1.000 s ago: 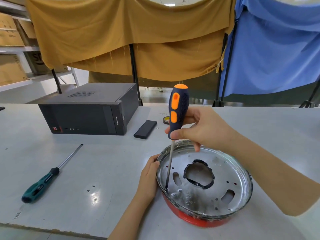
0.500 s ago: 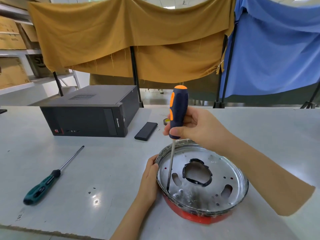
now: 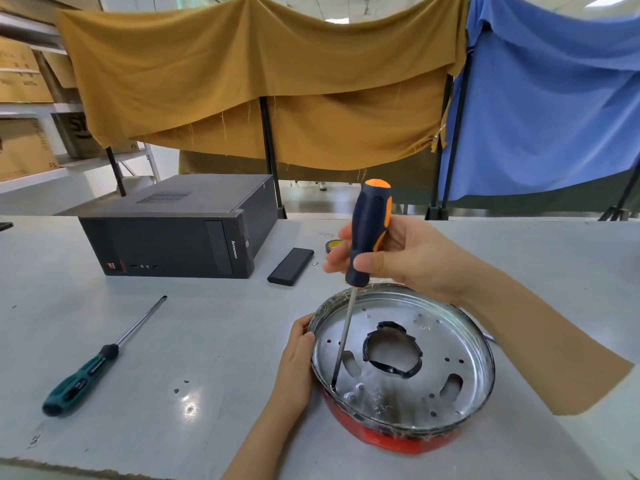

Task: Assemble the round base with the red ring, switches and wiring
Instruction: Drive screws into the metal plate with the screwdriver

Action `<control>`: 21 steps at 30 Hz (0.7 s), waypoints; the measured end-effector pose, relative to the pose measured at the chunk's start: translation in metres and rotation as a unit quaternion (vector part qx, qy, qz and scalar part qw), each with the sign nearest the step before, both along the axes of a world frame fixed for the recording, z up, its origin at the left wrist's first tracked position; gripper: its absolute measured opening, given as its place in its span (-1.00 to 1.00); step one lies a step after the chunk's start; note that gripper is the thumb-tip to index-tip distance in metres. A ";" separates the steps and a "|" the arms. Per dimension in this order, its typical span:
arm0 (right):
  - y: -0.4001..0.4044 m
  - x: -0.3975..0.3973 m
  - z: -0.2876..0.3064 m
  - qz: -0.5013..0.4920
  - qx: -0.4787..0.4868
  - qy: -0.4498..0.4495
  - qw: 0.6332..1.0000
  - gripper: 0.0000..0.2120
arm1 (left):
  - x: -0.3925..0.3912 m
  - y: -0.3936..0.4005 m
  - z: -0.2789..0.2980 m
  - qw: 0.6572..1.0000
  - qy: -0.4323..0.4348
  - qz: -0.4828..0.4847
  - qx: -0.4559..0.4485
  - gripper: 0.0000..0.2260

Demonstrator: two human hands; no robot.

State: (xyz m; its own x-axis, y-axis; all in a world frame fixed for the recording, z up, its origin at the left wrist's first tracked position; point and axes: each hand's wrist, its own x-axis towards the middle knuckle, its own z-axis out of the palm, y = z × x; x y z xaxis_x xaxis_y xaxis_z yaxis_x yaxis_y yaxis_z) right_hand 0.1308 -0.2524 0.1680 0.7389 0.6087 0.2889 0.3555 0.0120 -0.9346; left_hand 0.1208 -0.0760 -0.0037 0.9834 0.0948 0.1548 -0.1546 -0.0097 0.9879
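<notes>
The round base (image 3: 446, 382) sits on the grey counter (image 3: 173, 341) near its front edge, silver plate up, with the red ring (image 3: 391, 439) showing only as a band under its near rim. The left hand (image 3: 294, 362) rests against the base's left rim, fingers (image 3: 303, 327) curved onto the edge; their tips are hidden behind the rim. The right hand (image 3: 405, 254) is above the far rim, fingers and thumb wrapped round the handle of a blue-and-orange screwdriver (image 3: 369, 233), which stands almost upright. Its tip meets the plate just inside the left rim, beside an oval slot; whether a screw lies under it cannot be made out. Switches and wiring are not visible. A green-handled screwdriver (image 3: 83, 372) lies well to the left.
</notes>
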 end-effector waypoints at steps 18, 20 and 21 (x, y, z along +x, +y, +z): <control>0.012 -0.004 -0.005 -0.094 -0.003 -0.010 0.996 -0.70 | 0.004 0.001 -0.001 1.000 0.000 -0.009 0.023 -0.70; 0.021 -0.005 -0.011 -0.156 0.003 -0.028 0.987 -0.71 | 0.004 0.002 -0.001 0.999 -0.002 -0.011 0.030 -0.74; 0.023 -0.005 -0.012 -0.177 -0.004 -0.039 0.984 -0.72 | 0.004 0.001 -0.001 0.999 -0.004 -0.014 0.030 -0.77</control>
